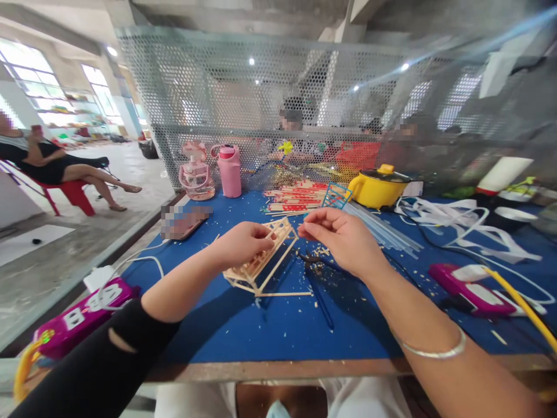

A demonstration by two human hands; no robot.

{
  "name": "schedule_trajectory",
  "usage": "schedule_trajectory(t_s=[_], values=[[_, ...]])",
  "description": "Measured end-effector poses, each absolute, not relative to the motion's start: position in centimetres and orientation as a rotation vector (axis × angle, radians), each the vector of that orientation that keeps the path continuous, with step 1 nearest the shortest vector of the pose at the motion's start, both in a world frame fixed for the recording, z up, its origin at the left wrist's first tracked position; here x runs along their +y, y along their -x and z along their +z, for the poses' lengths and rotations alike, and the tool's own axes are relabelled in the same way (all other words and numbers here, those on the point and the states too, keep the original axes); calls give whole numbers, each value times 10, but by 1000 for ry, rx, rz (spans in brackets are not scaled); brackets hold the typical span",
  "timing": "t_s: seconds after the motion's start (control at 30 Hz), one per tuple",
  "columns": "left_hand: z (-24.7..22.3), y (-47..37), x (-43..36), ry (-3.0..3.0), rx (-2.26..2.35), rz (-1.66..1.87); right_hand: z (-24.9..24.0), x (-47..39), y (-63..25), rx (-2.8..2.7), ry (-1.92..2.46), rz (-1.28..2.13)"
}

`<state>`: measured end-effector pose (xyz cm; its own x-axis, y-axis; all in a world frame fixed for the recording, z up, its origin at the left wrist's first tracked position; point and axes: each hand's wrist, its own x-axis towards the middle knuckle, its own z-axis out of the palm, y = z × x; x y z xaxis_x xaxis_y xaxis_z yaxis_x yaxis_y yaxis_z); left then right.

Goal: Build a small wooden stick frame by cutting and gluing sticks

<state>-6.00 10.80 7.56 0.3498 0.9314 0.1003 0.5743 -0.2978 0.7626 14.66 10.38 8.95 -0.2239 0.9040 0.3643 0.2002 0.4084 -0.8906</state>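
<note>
A pale wooden stick frame (273, 264) stands on the blue table mat (261, 339), its top leaning toward the back. My left hand (246, 247) is closed on the upper left part of this frame. Just right of its top, my right hand (343, 235) hovers with thumb and fingertips pinched together; whatever they hold is too small to make out. Blue-handled pliers (319, 299) lie under and beside my right hand, among small wood scraps.
Red-tipped sticks (296, 197), clear plastic strips (387, 229) and a yellow pot (376, 188) lie toward the back. Pink bottles (230, 171) stand back left, near a phone (187, 223). Purple power strips (87, 316) flank the work area. A seated person (52, 157) is far left.
</note>
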Motion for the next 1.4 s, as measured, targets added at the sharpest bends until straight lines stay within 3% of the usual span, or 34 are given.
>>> schedule_trajectory(t_s=[0.23, 0.47, 0.7, 0.93, 1.1, 1.27, 1.4], values=[[53, 33, 77, -856, 722, 1383, 98, 93, -132, -1877, 955, 472], [38, 16, 64, -647, 555, 1377, 92, 82, -128, -2106, 777, -197], [46, 15, 71, -716, 535, 1328, 84, 85, -132, -2154, 691, -405], [45, 19, 94, -590, 571, 1412, 100, 82, -137, -2012, 835, -287], [35, 27, 89, -553, 667, 1449, 66, 29, -155, -2008, 1031, -69], [42, 31, 86, -604, 633, 1497, 43, 13, -171, -1752, 1452, 666], [50, 31, 80, -621, 583, 1534, 48, 24, -160, -1546, 1458, 1063]])
